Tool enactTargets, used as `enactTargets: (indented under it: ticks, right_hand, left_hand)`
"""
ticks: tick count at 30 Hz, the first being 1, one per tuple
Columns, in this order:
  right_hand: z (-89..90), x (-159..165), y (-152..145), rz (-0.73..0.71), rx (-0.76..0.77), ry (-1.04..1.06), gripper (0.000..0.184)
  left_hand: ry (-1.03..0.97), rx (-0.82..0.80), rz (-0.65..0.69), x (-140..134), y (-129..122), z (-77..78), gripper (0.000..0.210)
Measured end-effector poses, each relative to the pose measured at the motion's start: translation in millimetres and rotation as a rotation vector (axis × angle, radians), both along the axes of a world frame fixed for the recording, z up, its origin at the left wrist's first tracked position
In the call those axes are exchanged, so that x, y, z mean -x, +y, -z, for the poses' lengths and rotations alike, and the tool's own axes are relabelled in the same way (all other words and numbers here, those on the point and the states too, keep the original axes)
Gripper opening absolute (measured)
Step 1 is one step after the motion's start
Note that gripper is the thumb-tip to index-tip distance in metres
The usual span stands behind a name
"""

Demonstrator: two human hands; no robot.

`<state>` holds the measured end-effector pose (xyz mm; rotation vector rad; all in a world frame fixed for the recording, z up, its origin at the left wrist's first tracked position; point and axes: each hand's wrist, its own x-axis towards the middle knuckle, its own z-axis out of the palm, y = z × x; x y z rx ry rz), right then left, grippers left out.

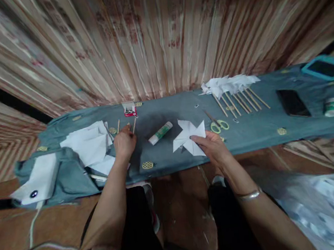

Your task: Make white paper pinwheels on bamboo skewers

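Stick-mounted pinwheels [230, 85] lie upper right; right hand [214, 146] grip pinches stickless pinwheel [184, 135], centre; left hand [125, 145] grip, at loose sticks [134, 125], unclear

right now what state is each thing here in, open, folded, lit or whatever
paper pinwheel: folded, no stick showing, held by the right hand
red box: open, flap up
glue stick: lying on its side
scissors: lying down
white sheets: loosely piled
pinwheels on sticks: lying overlapped
phone: screen dark
blue-framed device: screen dark
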<state>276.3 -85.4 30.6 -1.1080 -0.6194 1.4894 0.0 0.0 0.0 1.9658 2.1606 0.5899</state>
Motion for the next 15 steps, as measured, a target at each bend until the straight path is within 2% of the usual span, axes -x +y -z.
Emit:
enactTargets:
  ticks: [3,5,7,9,12,15]
  right_hand:
    - [-0.2,-1.8,-2.1,-0.005,-0.026,0.007,0.032]
    - [-1.9,-2.6,-3.8,-0.019,-0.060,0.020,0.030]
    - [-4.6,-3.0,-6.0,-0.040,-0.104,0.036,0.027]
    - [-6.6,-3.4,-9.0,-0.057,-0.141,0.045,0.026]
    - [-5.9,-5.3,-15.8,-0.076,-0.147,0.022,0.026]
    - [-2.7,-9.8,-25.6,-0.076,-0.138,-0.098,0.022]
  left_hand:
    - [-0.179,-0.040,-0.020,0.1,3.5,-2.7,0.040]
    - [-0.384,-0.085,-0.018,-5.4,-0.2,-8.7,0.046]
    - [-0.630,-0.147,-0.002,-17.4,-11.2,-17.4,0.041]
    - [-0.888,-0.141,0.060,-35.3,-28.8,-25.3,0.032]
    - [-1.274,0.107,0.128,-67.5,-60.1,-29.3,0.029]
    - [-1.532,0.379,0.097,-94.5,-86.8,-24.7,0.034]
